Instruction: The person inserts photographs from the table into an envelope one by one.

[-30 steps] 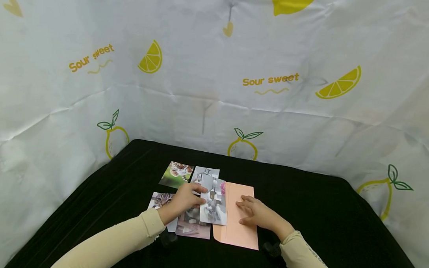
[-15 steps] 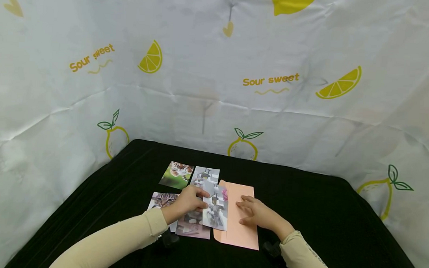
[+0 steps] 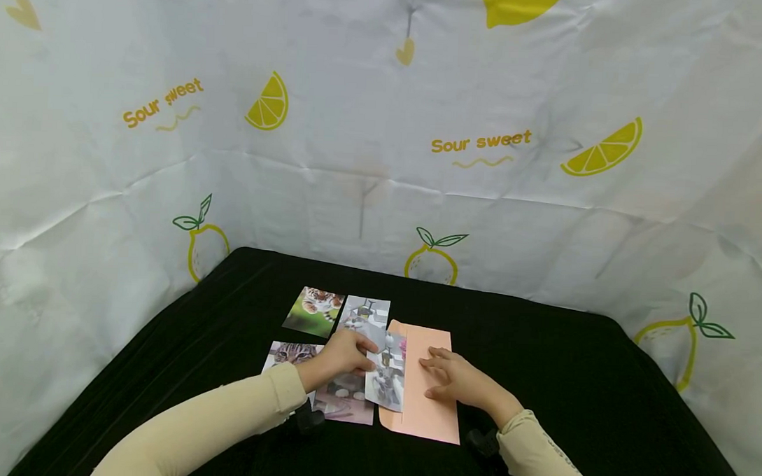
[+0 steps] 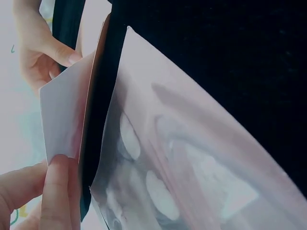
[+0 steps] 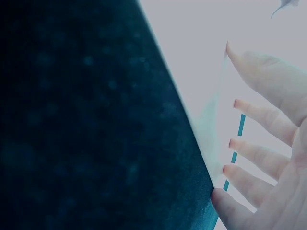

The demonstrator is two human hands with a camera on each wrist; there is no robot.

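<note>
My left hand (image 3: 345, 354) pinches the left edge of a greyish photo (image 3: 385, 379) between thumb and fingers. The photo's right part is hidden at the mouth of a pink envelope (image 3: 421, 421), apparently inside it. My right hand (image 3: 461, 381) rests on the envelope with its fingers spread. In the left wrist view, the pinched photo (image 4: 67, 108) stands tilted up from the table. The right wrist view shows the spread right fingers against the pale envelope (image 5: 192, 57).
Several other photos lie left of the envelope: a tiger photo (image 3: 311, 319), a greyish photo (image 3: 364, 311), a striped cat photo (image 3: 285, 352) and a pinkish photo (image 3: 343, 410), partly covered. Black cloth (image 3: 571, 385) covers the table. A lemon-print curtain (image 3: 360, 125) hangs behind.
My left hand has moved right and slightly toward me with the photo, and less of the photo shows left of the envelope's mouth. The right hand has stayed in place.
</note>
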